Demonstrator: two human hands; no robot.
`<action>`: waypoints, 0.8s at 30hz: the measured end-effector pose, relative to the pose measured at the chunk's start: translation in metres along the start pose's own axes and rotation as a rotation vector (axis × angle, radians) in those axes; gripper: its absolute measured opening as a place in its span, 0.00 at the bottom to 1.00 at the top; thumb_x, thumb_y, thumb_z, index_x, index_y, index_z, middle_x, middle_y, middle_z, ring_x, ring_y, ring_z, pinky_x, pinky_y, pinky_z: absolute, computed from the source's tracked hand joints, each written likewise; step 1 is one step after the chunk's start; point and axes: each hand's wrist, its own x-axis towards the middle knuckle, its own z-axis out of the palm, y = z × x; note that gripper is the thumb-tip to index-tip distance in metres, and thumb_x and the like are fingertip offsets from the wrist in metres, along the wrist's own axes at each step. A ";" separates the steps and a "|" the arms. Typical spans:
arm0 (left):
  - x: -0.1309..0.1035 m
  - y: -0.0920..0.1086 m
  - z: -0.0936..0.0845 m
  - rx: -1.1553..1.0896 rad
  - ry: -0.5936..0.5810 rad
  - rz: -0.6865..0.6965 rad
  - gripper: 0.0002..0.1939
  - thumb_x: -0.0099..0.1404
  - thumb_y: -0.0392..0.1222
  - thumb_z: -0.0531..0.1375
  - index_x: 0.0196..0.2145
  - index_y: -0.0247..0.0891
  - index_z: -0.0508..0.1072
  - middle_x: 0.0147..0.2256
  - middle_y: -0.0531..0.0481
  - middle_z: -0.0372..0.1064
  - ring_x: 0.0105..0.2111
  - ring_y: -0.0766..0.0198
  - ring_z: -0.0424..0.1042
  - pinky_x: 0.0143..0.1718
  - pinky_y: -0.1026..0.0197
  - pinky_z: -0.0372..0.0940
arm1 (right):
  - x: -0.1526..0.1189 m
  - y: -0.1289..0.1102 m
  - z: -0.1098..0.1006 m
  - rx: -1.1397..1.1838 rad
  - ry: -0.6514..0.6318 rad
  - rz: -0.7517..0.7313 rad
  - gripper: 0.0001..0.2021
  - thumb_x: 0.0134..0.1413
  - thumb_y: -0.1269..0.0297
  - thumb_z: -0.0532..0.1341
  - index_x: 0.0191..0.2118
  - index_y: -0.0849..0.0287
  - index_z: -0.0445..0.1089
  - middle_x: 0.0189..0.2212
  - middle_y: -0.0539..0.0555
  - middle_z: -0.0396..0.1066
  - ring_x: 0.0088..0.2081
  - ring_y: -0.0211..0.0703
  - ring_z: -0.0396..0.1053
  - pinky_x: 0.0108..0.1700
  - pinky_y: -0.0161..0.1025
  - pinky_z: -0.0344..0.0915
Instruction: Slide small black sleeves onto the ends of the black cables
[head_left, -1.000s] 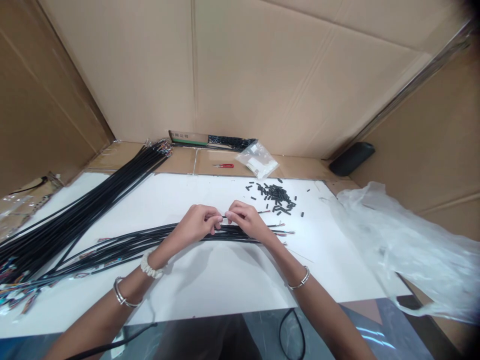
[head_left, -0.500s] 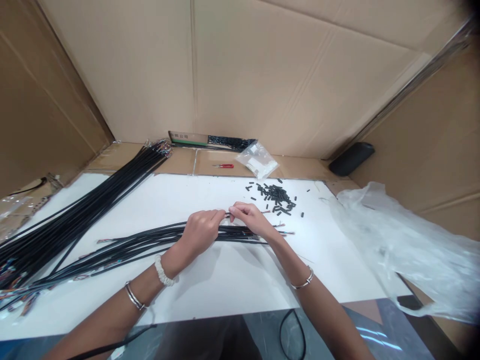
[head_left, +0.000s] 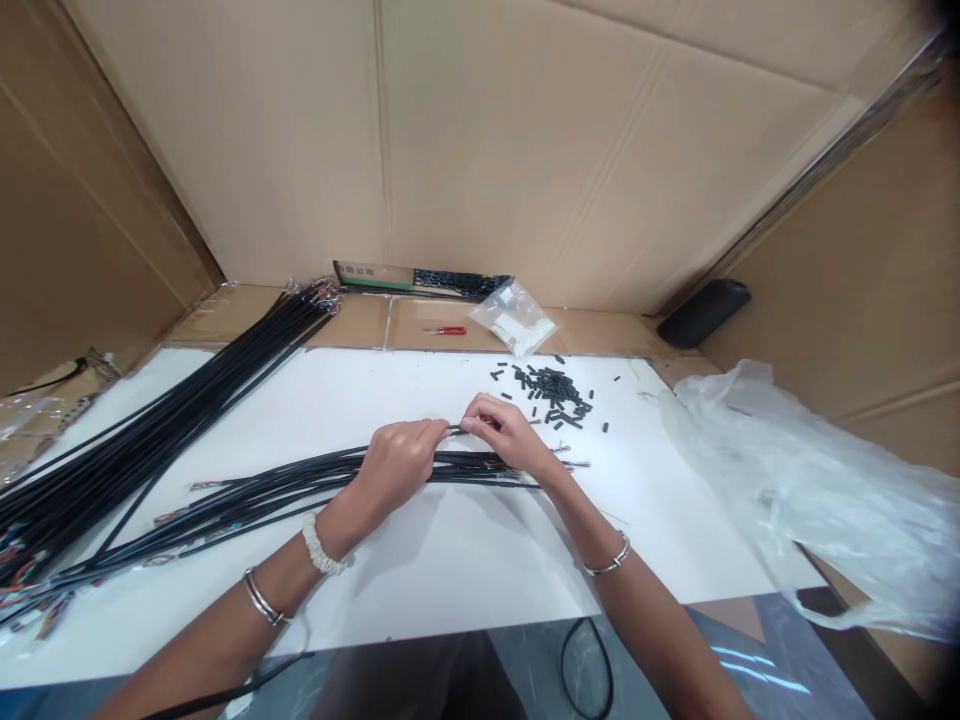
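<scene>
My left hand (head_left: 399, 460) is closed on a black cable (head_left: 455, 430), near the cable's right end. Fingers of my right hand (head_left: 501, 430) pinch the same cable just to the right, a short stretch of it showing between the two hands. Coloured wires poke out past my right fingers. Below both hands, a loose bundle of black cables (head_left: 300, 489) lies across the white table, with stripped coloured ends at both sides. A pile of short black tube pieces (head_left: 553, 386) sits beyond my right hand.
A thick bundle of black cables (head_left: 202, 395) fills the left side. A red-handled tool (head_left: 450, 330), a clear bag (head_left: 515, 318) and a black cylinder (head_left: 703, 313) lie at the back. Crumpled plastic (head_left: 825, 500) covers the right side.
My left hand has shifted slightly left, and a little more cable shows between the hands. My right hand stays nearly in place, its fingers slightly more curled.
</scene>
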 end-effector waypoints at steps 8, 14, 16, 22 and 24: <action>-0.001 0.002 0.002 0.053 0.071 0.042 0.11 0.68 0.33 0.50 0.32 0.35 0.70 0.21 0.53 0.69 0.21 0.68 0.67 0.23 0.64 0.54 | -0.001 -0.001 0.005 0.025 0.022 0.009 0.14 0.62 0.59 0.53 0.27 0.59 0.63 0.26 0.50 0.62 0.30 0.38 0.60 0.34 0.35 0.57; -0.002 0.004 0.004 0.085 0.075 0.064 0.12 0.67 0.30 0.48 0.32 0.35 0.70 0.21 0.53 0.68 0.21 0.68 0.67 0.23 0.64 0.55 | -0.001 -0.002 0.004 0.018 0.001 0.016 0.16 0.62 0.58 0.51 0.26 0.59 0.65 0.26 0.51 0.63 0.29 0.38 0.61 0.35 0.36 0.58; -0.002 0.005 0.004 0.090 0.083 0.068 0.12 0.67 0.30 0.49 0.32 0.35 0.70 0.21 0.52 0.68 0.21 0.68 0.67 0.23 0.65 0.55 | -0.002 -0.002 0.004 0.013 -0.003 0.023 0.17 0.62 0.57 0.51 0.26 0.59 0.66 0.26 0.51 0.64 0.29 0.38 0.62 0.34 0.36 0.58; -0.002 0.006 0.004 0.101 0.100 0.069 0.11 0.68 0.33 0.49 0.30 0.35 0.69 0.19 0.53 0.67 0.20 0.67 0.65 0.22 0.64 0.54 | -0.002 -0.004 0.005 -0.006 0.005 0.032 0.18 0.63 0.58 0.51 0.24 0.60 0.66 0.24 0.50 0.63 0.27 0.36 0.60 0.32 0.35 0.56; -0.002 0.006 0.004 0.099 0.088 0.060 0.12 0.68 0.33 0.49 0.31 0.35 0.69 0.20 0.53 0.67 0.20 0.67 0.65 0.23 0.64 0.54 | -0.002 -0.005 0.005 -0.012 0.008 0.040 0.18 0.63 0.58 0.51 0.24 0.60 0.66 0.24 0.50 0.63 0.27 0.36 0.60 0.32 0.35 0.56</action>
